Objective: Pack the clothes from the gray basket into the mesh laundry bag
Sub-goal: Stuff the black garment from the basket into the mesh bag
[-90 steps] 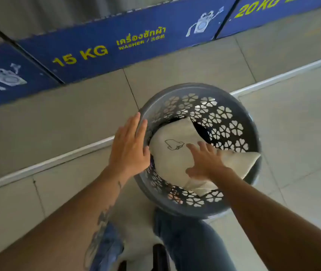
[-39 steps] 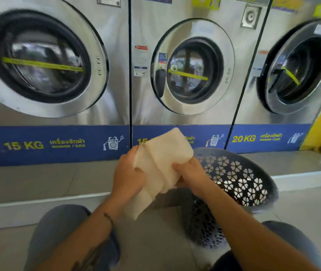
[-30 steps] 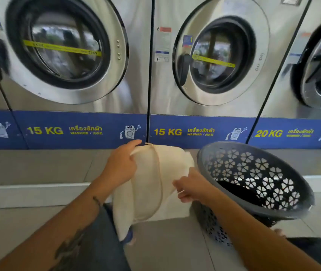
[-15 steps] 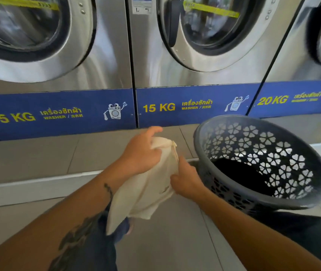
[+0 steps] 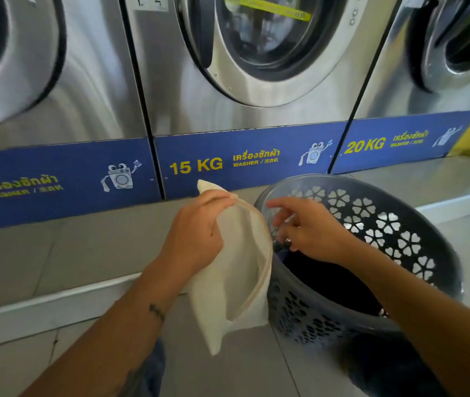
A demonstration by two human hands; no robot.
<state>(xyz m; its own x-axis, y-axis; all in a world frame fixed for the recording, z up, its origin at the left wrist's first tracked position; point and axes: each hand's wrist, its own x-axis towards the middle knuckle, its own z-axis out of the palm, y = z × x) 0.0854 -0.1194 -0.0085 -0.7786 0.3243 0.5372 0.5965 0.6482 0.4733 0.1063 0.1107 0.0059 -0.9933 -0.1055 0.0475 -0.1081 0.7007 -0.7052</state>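
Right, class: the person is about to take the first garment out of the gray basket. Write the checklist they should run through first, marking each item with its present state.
1. Left hand grips the mesh laundry bag: ok.
2. Bag mouth open, beside the basket: ok, the rim appears to curve open.
3. Right hand free: ok, it holds nothing and hovers over the gray basket.
4. Dark clothes in the basket: ok.
5. Basket steady: cannot tell, it tilts towards the person.
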